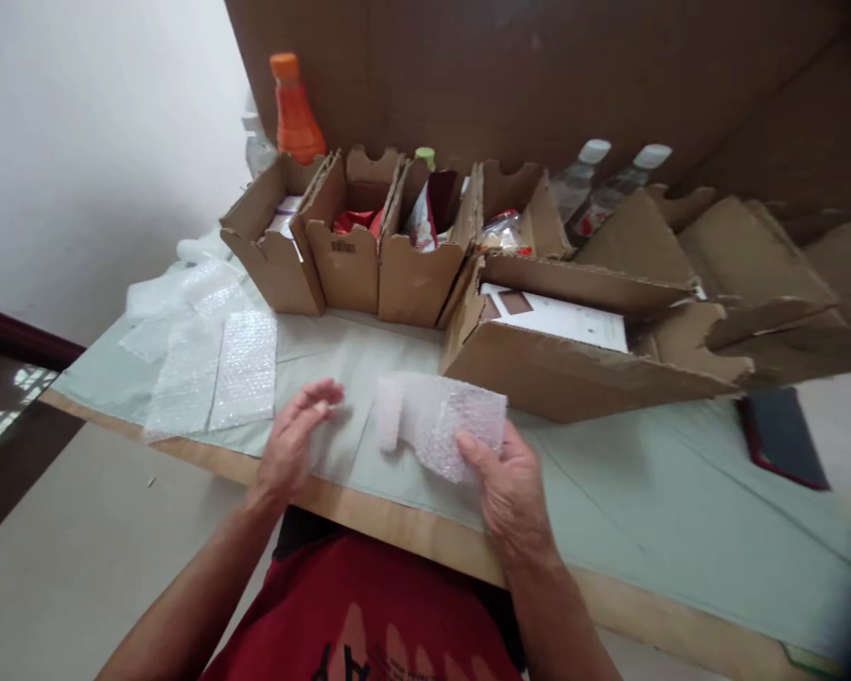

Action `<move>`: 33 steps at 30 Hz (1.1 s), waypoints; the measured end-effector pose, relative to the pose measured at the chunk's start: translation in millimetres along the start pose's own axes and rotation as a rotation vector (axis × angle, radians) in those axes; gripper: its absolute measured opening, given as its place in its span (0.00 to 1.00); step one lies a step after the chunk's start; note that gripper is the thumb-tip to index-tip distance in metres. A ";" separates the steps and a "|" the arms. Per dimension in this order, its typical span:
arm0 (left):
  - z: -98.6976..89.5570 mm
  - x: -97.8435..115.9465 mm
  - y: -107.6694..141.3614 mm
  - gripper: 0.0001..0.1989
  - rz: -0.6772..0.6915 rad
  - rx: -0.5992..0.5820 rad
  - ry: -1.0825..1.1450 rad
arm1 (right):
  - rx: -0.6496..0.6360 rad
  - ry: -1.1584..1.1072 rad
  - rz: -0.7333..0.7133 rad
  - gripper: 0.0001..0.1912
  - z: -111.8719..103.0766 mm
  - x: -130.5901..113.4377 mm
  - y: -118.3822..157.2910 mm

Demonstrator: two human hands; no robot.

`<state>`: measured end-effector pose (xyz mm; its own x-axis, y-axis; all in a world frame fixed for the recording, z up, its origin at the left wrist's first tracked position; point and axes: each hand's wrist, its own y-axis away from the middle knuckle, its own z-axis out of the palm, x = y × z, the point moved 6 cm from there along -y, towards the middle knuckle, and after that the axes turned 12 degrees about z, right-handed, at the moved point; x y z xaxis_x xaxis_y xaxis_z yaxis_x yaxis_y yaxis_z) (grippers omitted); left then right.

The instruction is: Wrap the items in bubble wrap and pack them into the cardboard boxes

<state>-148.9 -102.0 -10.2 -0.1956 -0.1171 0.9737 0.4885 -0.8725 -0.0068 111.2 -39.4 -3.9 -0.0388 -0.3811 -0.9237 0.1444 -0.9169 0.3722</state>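
Head view, clock centred on the piece in my grip, 12 pointing away from me. My right hand (514, 482), at 4 o'clock, pinched the near right part of a clear, rectangular sheet of bubble wrap (440, 416), thumb pressed flat on top, fingers behind. The sheet's left end curled downward; whether it touched the pale green cloth (610, 492) was unclear. My left hand (298, 440) stood at 9 o'clock, well apart from the sheet, fingers loosely bent and thumb slightly parted from them. At 10 o'clock, beyond that hand, lay an overlapping spread of clear bubble-wrap pieces (245, 364).

At 2 o'clock, just beside the sheet, sat a long, open brown cardboard bin (525, 374) containing a flat white box (560, 317). A row of narrow brown cardboard bins (351, 270) ran from 10 to 1 o'clock; red packaging (358, 222) showed inside one. Behind the row, an orange bottle with an orange cap (299, 118) stood at 11 o'clock. Two clear, white-capped bottles (624, 184) leaned at 1 o'clock.
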 end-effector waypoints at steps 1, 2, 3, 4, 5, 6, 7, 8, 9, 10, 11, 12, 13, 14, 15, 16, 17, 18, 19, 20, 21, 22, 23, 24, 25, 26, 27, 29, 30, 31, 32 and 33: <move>-1.3 16.1 -7.3 0.18 0.126 -0.010 -0.119 | 0.041 0.111 -0.077 0.22 -7.7 -13.6 4.1; 4.1 33.8 -12.5 0.21 0.250 -0.073 -0.232 | 0.040 0.242 -0.149 0.18 -10.5 -27.2 8.7; 15.8 51.3 -15.4 0.26 0.366 -0.183 -0.334 | 0.004 0.376 -0.214 0.15 -9.2 -40.0 13.7; 32.6 67.2 -15.7 0.31 0.472 -0.321 -0.419 | -0.058 0.496 -0.274 0.12 -4.7 -51.3 19.4; 52.4 80.6 -13.7 0.37 0.566 -0.469 -0.483 | -0.126 0.589 -0.337 0.11 0.9 -61.7 25.9; 73.2 90.8 -10.4 0.43 0.642 -0.616 -0.522 | -0.186 0.654 -0.402 0.11 6.0 -71.1 33.2; 93.7 97.2 -6.4 0.45 0.699 -0.760 -0.535 | -0.225 0.692 -0.468 0.11 9.2 -79.7 40.7; 112.3 99.3 -2.4 0.45 0.730 -0.901 -0.532 | -0.238 0.706 -0.532 0.11 9.4 -87.2 48.2; 127.8 96.3 0.9 0.42 0.730 -1.037 -0.528 | -0.227 0.702 -0.583 0.11 6.2 -93.2 55.4; 139.1 88.9 2.8 0.36 0.701 -1.154 -0.531 | -0.194 0.684 -0.617 0.11 -0.6 -97.2 62.0; 145.5 77.8 2.8 0.27 0.648 -1.243 -0.552 | -0.139 0.654 -0.635 0.11 -11.1 -99.4 67.9; 146.8 64.0 0.7 0.18 0.579 -1.298 -0.593 | -0.051 0.612 -0.633 0.10 -25.7 -99.8 73.0; 143.3 49.2 -3.1 0.10 0.505 -1.318 -0.648 | 0.074 0.556 -0.609 0.09 -44.3 -98.5 77.2; 135.9 34.9 -7.6 0.05 0.436 -1.310 -0.707 | 0.219 0.484 -0.569 0.08 -65.5 -95.3 81.2; 125.6 22.4 -12.0 0.05 0.376 -1.287 -0.757 | 0.369 0.390 -0.521 0.08 -87.8 -90.4 85.5; 113.5 11.7 -15.3 0.05 0.309 -1.261 -0.789 | 0.503 0.281 -0.471 0.09 -109.2 -83.8 89.6; 100.7 2.8 -17.0 0.06 0.228 -1.239 -0.799 | 0.610 0.170 -0.423 0.12 -128.0 -76.1 92.9; 88.2 -3.9 -17.4 0.07 0.137 -1.220 -0.792 | 0.680 0.070 -0.389 0.15 -143.2 -68.5 94.7; 77.3 -8.2 -16.6 0.08 0.047 -1.204 -0.769 | 0.719 -0.011 -0.375 0.18 -154.9 -61.6 95.0; 69.0 -10.2 -15.4 0.09 -0.033 -1.189 -0.732 | 0.747 -0.067 -0.370 0.21 -164.2 -55.3 93.9; 63.5 -10.2 -15.0 0.10 -0.094 -1.165 -0.684 | 0.776 -0.091 -0.361 0.24 -171.6 -48.6 91.5; 60.9 -8.7 -16.3 0.11 -0.129 -1.126 -0.630 | 0.807 -0.080 -0.343 0.26 -177.2 -41.6 87.7; 60.6 -6.8 -19.7 0.12 -0.141 -1.072 -0.581 | 0.839 -0.041 -0.320 0.28 -181.3 -34.2 82.5; 61.9 -5.8 -24.8 0.12 -0.139 -1.009 -0.541 | 0.865 0.019 -0.289 0.31 -183.9 -26.2 75.5; 64.1 -6.3 -30.8 0.13 -0.124 -0.948 -0.522 | 0.881 0.092 -0.258 0.33 -185.4 -18.2 67.1; 66.5 -8.7 -37.2 0.14 -0.096 -0.898 -0.542 | 0.889 0.176 -0.236 0.34 -185.8 -10.7 57.6; 68.9 -12.5 -43.3 0.14 -0.052 -0.869 -0.605 | 0.881 0.269 -0.220 0.35 -185.3 -3.9 47.6; 70.9 -20.7 -54.3 0.18 0.092 -0.831 -0.839 | 0.836 0.495 -0.199 0.36 -183.1 7.4 29.3; 69.9 -22.8 -58.8 0.21 0.186 -0.801 -0.976 | 0.821 0.624 -0.188 0.37 -182.9 11.7 23.7; 67.6 -22.6 -62.0 0.24 0.287 -0.754 -1.099 | 0.824 0.749 -0.183 0.37 -184.3 14.5 21.8; 64.5 -19.9 -63.3 0.25 0.388 -0.692 -1.190 | 0.846 0.857 -0.186 0.38 -187.1 15.7 23.8; 61.4 -15.0 -62.3 0.26 0.482 -0.622 -1.241 | 0.881 0.938 -0.198 0.38 -190.6 15.1 28.9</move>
<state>-124.1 -16.8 -10.4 0.8733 -0.2564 0.4141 -0.2062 -0.9649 -0.1626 303.3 -49.0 -24.3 0.7688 -0.3311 -0.5471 -0.4912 -0.8535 -0.1737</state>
